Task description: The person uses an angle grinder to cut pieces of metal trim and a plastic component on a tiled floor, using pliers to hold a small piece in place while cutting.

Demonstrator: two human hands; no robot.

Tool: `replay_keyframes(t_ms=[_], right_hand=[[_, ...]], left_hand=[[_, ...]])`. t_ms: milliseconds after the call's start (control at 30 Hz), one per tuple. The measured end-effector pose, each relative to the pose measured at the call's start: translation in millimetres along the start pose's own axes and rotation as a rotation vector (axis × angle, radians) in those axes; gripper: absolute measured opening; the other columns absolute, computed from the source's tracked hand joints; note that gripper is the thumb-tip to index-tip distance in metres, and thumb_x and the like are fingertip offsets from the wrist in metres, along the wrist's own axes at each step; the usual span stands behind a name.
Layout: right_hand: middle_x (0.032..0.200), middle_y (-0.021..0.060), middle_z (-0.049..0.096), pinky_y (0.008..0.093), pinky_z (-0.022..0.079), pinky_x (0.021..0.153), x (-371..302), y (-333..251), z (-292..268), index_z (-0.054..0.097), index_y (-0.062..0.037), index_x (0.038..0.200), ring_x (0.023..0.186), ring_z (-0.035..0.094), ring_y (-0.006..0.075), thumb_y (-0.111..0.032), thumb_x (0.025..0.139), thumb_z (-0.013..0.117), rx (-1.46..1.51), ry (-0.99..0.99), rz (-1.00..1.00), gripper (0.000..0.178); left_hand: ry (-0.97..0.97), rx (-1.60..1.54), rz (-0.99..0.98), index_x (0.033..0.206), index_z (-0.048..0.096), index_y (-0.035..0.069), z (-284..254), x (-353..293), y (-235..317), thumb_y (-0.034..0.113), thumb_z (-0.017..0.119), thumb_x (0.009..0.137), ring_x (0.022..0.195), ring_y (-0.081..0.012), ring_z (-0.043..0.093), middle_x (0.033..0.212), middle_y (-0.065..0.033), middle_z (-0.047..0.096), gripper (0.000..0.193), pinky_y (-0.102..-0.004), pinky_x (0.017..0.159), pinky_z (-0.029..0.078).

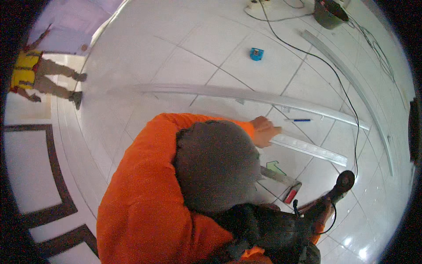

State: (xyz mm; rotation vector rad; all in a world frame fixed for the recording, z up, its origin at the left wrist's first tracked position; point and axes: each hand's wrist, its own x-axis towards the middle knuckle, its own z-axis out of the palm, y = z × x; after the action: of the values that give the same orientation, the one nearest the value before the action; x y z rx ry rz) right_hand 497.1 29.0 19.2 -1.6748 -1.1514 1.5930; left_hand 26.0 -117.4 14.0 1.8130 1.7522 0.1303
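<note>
My left arm, in an orange sleeve, reaches across a rounded dark grey shape that fills the middle and may be my knee. At its end my left hand [265,133] is closed on one end of a short shiny metal profile [312,150] lying on the tiles. A strip of skin by an orange cuff, perhaps my right hand [324,216], shows at lower right; its fingers are hidden by a long dark thing with a round end [345,180], whose kind I cannot make out. Nearby lie a grey bar with a red end [290,195] and a pale green arrow shape [275,167].
Beyond my left hand a long metal profile [246,94] crosses the tiled floor, with a blue pen [301,120] beside it. Farther off are a blue tape measure [256,54], another profile [351,75], a black cable [307,53] and a bucket [329,15]. A person in a yellow vest [24,70] stands far left.
</note>
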Motion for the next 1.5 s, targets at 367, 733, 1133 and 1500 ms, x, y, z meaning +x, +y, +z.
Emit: replay_keyframes(t_ms=[367, 733, 1133, 1500], right_hand=[[0.085, 0.0053, 0.065, 0.0312, 0.054, 0.063, -4, -15, 1, 0.06, -0.0032, 0.111, 0.07, 0.062, 0.0167, -0.015, 0.078, 0.076, 0.029, -0.01, -0.029, 0.038], [0.083, 0.0062, 0.066, 0.0327, 0.055, 0.062, 8, -7, 0, 0.06, -0.0039, 0.11, 0.068, 0.064, 0.0178, -0.015, 0.079, 0.077, 0.074, -0.045, -0.073, 0.037], [0.089, 0.0032, 0.063, 0.03, 0.048, 0.067, 5, -39, 66, 0.057, -0.0057, 0.111, 0.076, 0.059, 0.0143, -0.021, 0.072, 0.083, -0.467, -0.119, -0.024, 0.049], [0.094, 0.0084, 0.065, 0.0313, 0.05, 0.074, 25, -23, 82, 0.057, -0.0009, 0.117, 0.08, 0.061, 0.0176, -0.031, 0.071, 0.081, -0.527, -0.2, 0.037, 0.06]], left_hand=[[0.234, 0.269, -0.224, 0.131, 0.048, 0.011, 22, 2, -144, 0.033, 0.072, 0.08, 0.112, -0.0382, 0.058, 0.129, -0.0194, 0.051, 0.06, -0.0477, 0.092, 0.05], [-0.031, 0.227, -0.153, 0.128, 0.052, 0.007, 16, 12, -42, 0.044, 0.074, 0.077, 0.112, -0.0377, 0.057, 0.121, -0.0174, 0.057, 0.066, -0.0487, 0.09, 0.05], [0.354, 0.146, 0.006, 0.122, 0.055, 0.007, 52, 16, -75, 0.04, 0.07, 0.082, 0.108, -0.0353, 0.055, 0.117, -0.015, 0.058, 0.054, -0.0458, 0.095, 0.045], [0.318, 0.267, -0.002, 0.122, 0.053, 0.006, 52, 15, -72, 0.041, 0.067, 0.085, 0.108, -0.0304, 0.052, 0.116, -0.012, 0.055, 0.053, -0.0437, 0.092, 0.044]])
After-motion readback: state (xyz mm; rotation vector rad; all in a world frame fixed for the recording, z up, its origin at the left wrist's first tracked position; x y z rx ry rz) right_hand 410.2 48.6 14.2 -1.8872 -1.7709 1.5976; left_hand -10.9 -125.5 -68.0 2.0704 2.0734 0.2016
